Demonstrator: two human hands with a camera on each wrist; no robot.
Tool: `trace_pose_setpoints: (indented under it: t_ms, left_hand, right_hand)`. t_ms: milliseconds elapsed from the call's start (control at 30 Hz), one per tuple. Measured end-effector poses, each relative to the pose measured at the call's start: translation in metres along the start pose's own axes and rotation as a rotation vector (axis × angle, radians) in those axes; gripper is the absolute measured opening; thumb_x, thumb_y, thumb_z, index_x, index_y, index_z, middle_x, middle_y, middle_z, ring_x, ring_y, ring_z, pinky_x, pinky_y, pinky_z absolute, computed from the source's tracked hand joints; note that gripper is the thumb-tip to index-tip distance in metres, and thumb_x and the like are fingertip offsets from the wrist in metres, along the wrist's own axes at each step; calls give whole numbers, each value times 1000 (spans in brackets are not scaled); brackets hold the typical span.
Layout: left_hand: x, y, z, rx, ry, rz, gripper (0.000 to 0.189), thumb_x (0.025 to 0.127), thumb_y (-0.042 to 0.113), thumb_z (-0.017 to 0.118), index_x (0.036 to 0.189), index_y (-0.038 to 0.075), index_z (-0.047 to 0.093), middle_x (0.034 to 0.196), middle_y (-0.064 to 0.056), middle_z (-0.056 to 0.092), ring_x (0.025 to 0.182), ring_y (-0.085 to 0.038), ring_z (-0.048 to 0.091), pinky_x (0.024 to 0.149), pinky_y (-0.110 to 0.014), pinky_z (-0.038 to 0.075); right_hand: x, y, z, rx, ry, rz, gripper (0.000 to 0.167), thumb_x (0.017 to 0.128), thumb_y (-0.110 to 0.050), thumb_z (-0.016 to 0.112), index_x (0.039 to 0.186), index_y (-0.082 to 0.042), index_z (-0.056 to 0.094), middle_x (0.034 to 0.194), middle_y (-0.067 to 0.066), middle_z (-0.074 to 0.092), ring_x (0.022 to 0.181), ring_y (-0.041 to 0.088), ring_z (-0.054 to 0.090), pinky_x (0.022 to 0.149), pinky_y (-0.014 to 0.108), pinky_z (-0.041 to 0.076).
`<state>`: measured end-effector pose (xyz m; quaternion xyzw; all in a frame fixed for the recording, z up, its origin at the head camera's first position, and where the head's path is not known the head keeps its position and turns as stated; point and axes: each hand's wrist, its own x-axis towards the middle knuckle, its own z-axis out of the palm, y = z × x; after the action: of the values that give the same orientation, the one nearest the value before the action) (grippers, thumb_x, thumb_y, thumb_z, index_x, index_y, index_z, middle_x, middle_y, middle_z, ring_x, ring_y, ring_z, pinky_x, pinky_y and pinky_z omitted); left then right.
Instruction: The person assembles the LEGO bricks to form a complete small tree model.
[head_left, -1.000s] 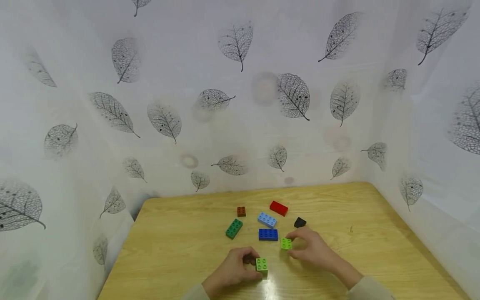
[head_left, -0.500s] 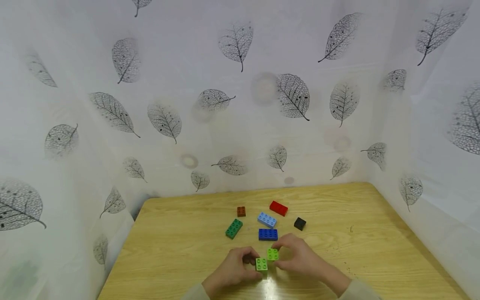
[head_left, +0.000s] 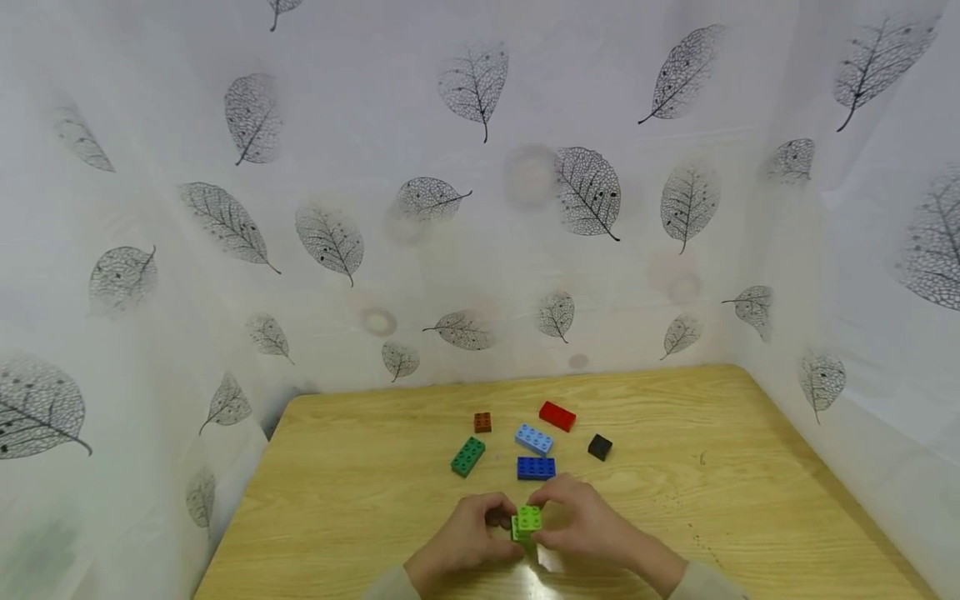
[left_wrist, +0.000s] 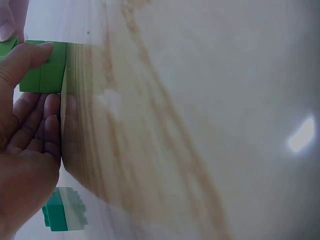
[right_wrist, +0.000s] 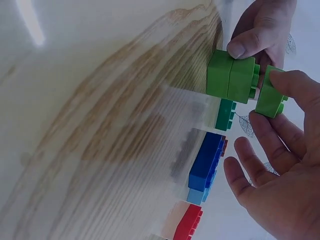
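Note:
My left hand [head_left: 471, 533] grips a stack of two lime green toy bricks [right_wrist: 232, 77] standing on the table, with the thumb along one side. In the right wrist view its studs point toward a third lime green brick [right_wrist: 270, 95]. That brick is pinched between the thumb and fingers of my right hand [head_left: 588, 525], a small gap away from the stack's studs. Seen from the head, the held brick [head_left: 529, 518] overlaps most of the stack below. The left wrist view shows the stack [left_wrist: 42, 77] upright against the table surface.
Beyond the hands lie a dark green brick [head_left: 468, 457], a blue brick [head_left: 536, 468], a light blue brick [head_left: 534, 438], a red brick [head_left: 557, 416], a small orange-brown brick [head_left: 482, 422] and a black brick [head_left: 600, 447]. A leaf-patterned curtain [head_left: 510, 250] surrounds the wooden table [head_left: 360, 467].
My right hand has carried its lime green brick leftward and toward me, from beside the blue brick to over the stack. The left hand has stayed in place, still gripping.

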<state>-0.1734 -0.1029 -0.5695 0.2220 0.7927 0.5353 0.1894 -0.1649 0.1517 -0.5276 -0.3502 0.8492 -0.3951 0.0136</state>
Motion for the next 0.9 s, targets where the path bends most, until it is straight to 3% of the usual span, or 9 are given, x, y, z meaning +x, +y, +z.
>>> trace_pose_setpoints:
  t_ms: [233,900]
  left_hand:
    - [1,-1,0,-5,-2,7,28,85,18,88,108,17,72,103,9,74,95,-1,68,86,-20,55]
    - [0,3,0,5,-3,-8,27,85,18,88,106,17,72,102,10,74,94,-1,69,86,-20,55]
  right_hand:
    - [1,-2,4,-10,7,-45,30,87,-23,87,114,-16,75,108,-7,73,103,11,63,89,29,54]
    - [5,-5,8,-27,-27,-7,33,88,-22,86,119,-17,75,112,-7,74,105,7,62,89,32,57]
